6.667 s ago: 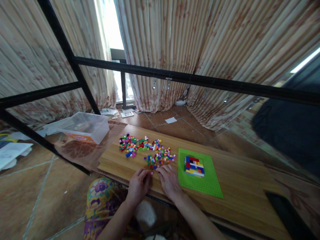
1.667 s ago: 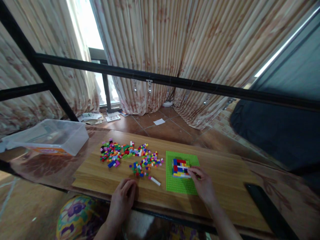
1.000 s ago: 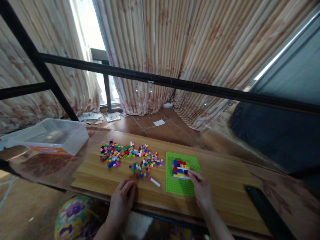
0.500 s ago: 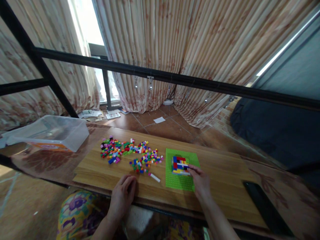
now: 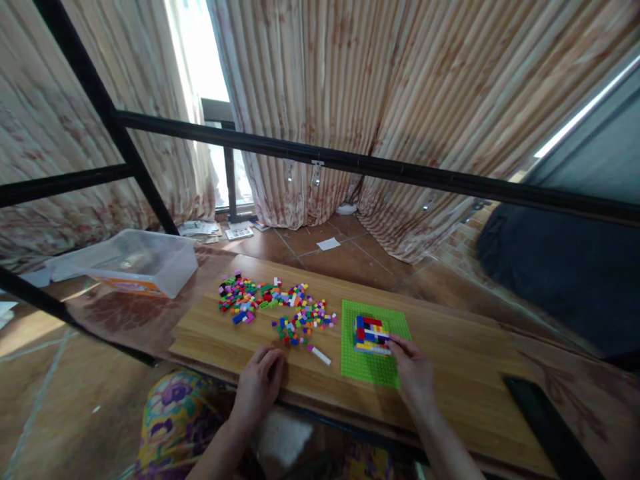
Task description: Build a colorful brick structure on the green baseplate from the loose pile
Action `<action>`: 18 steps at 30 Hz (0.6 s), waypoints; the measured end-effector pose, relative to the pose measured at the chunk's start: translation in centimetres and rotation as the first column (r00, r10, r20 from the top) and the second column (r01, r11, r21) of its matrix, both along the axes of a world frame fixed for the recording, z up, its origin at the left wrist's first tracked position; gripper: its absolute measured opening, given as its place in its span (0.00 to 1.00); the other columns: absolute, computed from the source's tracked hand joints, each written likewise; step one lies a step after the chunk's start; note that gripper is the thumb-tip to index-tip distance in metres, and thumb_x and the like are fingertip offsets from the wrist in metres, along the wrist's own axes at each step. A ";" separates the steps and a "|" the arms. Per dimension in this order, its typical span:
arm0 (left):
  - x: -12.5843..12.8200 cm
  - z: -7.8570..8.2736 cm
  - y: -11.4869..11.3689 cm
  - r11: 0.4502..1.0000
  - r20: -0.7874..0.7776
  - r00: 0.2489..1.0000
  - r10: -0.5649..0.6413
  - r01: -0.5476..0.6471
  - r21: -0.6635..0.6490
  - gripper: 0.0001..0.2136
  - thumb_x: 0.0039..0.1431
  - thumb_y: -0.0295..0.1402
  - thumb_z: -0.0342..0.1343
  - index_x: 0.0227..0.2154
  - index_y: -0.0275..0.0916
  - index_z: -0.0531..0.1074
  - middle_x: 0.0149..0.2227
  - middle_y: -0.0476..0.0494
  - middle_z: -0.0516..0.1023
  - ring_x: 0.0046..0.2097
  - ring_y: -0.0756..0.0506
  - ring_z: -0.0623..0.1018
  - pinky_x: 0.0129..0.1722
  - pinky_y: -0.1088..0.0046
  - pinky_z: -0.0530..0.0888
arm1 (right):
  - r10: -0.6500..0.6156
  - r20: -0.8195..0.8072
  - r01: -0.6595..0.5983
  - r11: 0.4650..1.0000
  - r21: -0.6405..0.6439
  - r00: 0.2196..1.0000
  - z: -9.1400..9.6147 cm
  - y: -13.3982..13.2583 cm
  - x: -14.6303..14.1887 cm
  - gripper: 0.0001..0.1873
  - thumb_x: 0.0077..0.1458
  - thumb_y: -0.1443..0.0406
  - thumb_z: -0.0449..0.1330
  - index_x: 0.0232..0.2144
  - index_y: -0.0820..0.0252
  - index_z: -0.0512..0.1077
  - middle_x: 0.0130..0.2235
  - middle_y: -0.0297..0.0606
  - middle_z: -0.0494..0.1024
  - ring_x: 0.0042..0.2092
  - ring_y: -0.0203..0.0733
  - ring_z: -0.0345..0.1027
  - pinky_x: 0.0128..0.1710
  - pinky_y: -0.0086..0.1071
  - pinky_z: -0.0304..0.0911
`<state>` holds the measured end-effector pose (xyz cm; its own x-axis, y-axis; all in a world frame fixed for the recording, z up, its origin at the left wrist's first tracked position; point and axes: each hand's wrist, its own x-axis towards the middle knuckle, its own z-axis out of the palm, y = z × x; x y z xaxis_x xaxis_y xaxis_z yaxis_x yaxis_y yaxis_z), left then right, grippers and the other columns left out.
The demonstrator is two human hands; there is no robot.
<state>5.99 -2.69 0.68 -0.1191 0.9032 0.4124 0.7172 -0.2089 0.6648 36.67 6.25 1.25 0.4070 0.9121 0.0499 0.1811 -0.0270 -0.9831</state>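
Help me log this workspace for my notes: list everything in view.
wooden board: one, light brown, centre foreground.
baseplate: one, green, right of centre on board.
brick build: one, multicoloured, on baseplate.
loose bricks: many, mixed colours, left of baseplate.
long brick: one, white, between loose bricks and baseplate.
tub: one, clear, far left beside board.
frame bars: several, black, across the view.
curtains: several, striped beige, behind.
left hand: one, bare, resting on board's near edge.
right hand: one, bare, fingertips at brick build's right side.
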 end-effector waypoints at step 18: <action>0.3 0.3 -0.4 0.997 0.079 0.997 -0.019 0.024 -0.068 0.08 0.63 0.31 0.47 0.36 0.41 0.72 0.37 0.42 0.74 0.39 0.47 0.76 0.39 0.72 0.75 | 0.366 0.784 -0.575 0.818 -0.014 0.502 0.7 -3.0 -13.4 0.07 0.56 0.66 0.56 0.34 0.54 0.75 0.36 0.40 0.75 0.41 0.47 0.67 0.43 0.39 0.62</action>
<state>6.32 -3.08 0.94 -0.1286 0.9320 0.3389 0.6583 -0.1753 0.7321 23.27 3.30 1.93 -0.3524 0.8728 0.3376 0.7417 0.4805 -0.4680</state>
